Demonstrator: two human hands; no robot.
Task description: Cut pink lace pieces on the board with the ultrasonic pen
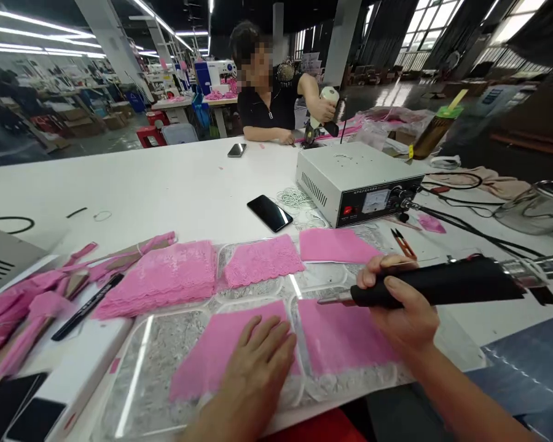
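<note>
Head view: right hand [412, 316] grips one black tool [470, 282], left hand [260, 359] open on one of two near pink pieces [334, 344].

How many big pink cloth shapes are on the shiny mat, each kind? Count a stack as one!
Tall, layered pink lace stack: 1
Low, scalloped-edged pink lace patch: 1
Flat, smooth pink fabric patches: 3
Total: 5

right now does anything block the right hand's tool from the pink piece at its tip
Nothing visible does. The black-handled tool in the right hand has its metal tip over the far edge of the near right pink piece; whether they touch is unclear. The left hand lies aside, on the near left pink piece.
</note>
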